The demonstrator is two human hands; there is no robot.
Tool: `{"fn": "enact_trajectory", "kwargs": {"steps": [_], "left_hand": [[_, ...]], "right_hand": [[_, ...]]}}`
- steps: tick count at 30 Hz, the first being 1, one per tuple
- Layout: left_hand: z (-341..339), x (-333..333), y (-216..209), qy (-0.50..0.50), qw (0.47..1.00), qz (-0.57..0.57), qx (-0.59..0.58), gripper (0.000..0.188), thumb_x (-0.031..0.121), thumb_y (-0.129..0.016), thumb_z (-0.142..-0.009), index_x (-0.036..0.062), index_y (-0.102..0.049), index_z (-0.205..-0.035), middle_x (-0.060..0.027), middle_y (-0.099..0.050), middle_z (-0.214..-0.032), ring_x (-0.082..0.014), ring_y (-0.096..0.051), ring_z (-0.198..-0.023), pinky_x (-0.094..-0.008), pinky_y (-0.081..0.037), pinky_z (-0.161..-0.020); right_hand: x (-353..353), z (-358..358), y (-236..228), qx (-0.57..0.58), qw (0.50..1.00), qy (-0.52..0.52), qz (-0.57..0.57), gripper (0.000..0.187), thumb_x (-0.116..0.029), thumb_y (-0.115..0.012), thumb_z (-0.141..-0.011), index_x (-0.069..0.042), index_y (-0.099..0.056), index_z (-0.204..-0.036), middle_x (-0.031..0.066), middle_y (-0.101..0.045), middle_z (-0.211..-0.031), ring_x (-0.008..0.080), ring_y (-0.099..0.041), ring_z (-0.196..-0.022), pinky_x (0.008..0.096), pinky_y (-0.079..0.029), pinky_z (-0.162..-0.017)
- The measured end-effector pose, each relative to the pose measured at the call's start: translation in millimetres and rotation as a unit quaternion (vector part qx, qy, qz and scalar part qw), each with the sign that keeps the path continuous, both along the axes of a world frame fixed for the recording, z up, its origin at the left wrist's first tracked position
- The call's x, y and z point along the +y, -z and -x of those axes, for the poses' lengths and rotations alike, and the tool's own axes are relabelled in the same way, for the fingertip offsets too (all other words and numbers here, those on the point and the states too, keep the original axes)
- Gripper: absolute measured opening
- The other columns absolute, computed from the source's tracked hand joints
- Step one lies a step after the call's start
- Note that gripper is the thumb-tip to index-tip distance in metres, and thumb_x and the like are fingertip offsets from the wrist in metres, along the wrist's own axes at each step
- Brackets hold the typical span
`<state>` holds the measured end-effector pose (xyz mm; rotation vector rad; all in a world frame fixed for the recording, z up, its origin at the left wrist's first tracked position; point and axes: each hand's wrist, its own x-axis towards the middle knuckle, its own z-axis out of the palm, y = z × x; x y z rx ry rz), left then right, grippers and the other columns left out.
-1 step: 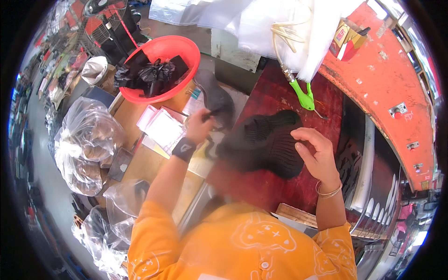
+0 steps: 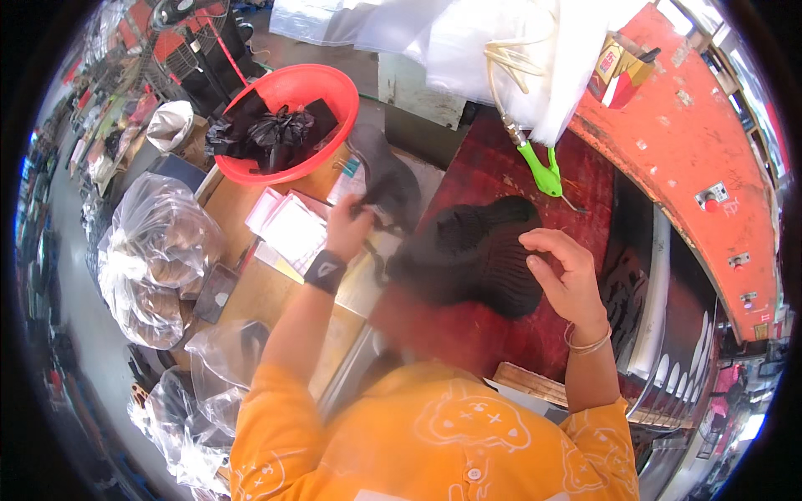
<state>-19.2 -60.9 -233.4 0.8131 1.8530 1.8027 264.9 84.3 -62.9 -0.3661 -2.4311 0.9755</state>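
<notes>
My left hand (image 2: 347, 229), with a dark wristband, is at the near edge of a dark grey sole-shaped piece (image 2: 391, 179). Its fingers are curled together, and what they hold, if anything, is too small to tell. My right hand (image 2: 570, 274) hovers at the right edge of black ribbed sole-shaped pieces (image 2: 501, 259), thumb and fingers apart with nothing between them. The black pieces lie on a dark red board (image 2: 576, 167); their near-left part is blurred.
A red basin (image 2: 341, 88) with black plastic bags stands far left, beside papers (image 2: 294, 230). A green-handled air gun (image 2: 541, 171) lies at the board's far end. An orange machine panel (image 2: 668, 108) curves along the right. Clear plastic bags (image 2: 159, 238) fill the left side.
My left hand has shifted slightly to the left, away from the dark grey piece. My right hand stays where it was.
</notes>
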Motion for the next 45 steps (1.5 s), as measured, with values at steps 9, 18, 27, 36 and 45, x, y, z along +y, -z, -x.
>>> {"fn": "enact_trajectory", "kwargs": {"steps": [9,18,27,36,45], "left_hand": [[4,-54,-63,-0.054,0.946,-0.310,0.076,0.014,-0.005,-0.053,-0.086,0.0066,-0.044,-0.085,-0.0044,-0.057,-0.089,-0.0101,-0.055,-0.074,-0.0248,-0.046,-0.072],[-21,-96,-172,0.034,0.939,-0.341,0.025,0.010,-0.002,-0.051,-0.086,0.0062,-0.048,-0.091,-0.0038,-0.054,-0.076,-0.0106,-0.050,-0.066,-0.0260,-0.044,-0.066],[-86,-76,-184,0.188,0.931,-0.254,-0.183,0.036,-0.002,-0.052,-0.081,0.0081,-0.048,-0.115,-0.0036,-0.055,-0.088,-0.0075,-0.044,-0.057,-0.0205,-0.034,-0.051],[-101,-60,-172,0.200,0.955,-0.218,-0.034,0.067,-0.003,-0.068,-0.069,0.0057,-0.036,-0.128,-0.0060,-0.054,-0.107,-0.0134,-0.057,-0.081,-0.0269,-0.049,-0.063],[-94,-25,-161,0.083,0.948,-0.292,-0.099,0.059,0.045,-0.048,-0.092,-0.0004,-0.041,-0.129,-0.0135,-0.055,-0.115,-0.0250,-0.053,-0.108,-0.0376,-0.042,-0.093]], "right_hand": [[-13,12,-5,0.031,0.998,-0.058,-0.006,0.026,0.004,-0.062,-0.077,-0.002,-0.062,-0.103,0.0097,-0.063,-0.097,0.0200,-0.061,-0.084,0.0285,-0.049,-0.075],[-38,52,-41,0.084,0.989,-0.119,0.015,0.022,0.001,-0.060,-0.080,-0.002,-0.062,-0.102,0.0082,-0.064,-0.099,0.0177,-0.061,-0.087,0.0276,-0.049,-0.075],[-75,93,-42,0.148,0.951,-0.181,0.203,0.024,-0.014,-0.059,-0.086,0.001,-0.059,-0.104,0.0057,-0.061,-0.085,0.0108,-0.058,-0.072,0.0241,-0.048,-0.066],[-61,87,-36,0.118,0.925,-0.130,0.336,0.018,-0.017,-0.054,-0.090,-0.001,-0.059,-0.083,0.0001,-0.054,-0.063,0.0051,-0.049,-0.051,0.0211,-0.038,-0.045],[-33,63,-42,0.173,0.950,-0.037,0.259,0.016,-0.015,-0.050,-0.093,-0.001,-0.058,-0.096,-0.0026,-0.050,-0.060,0.0027,-0.039,-0.047,0.0189,-0.031,-0.043]]}}
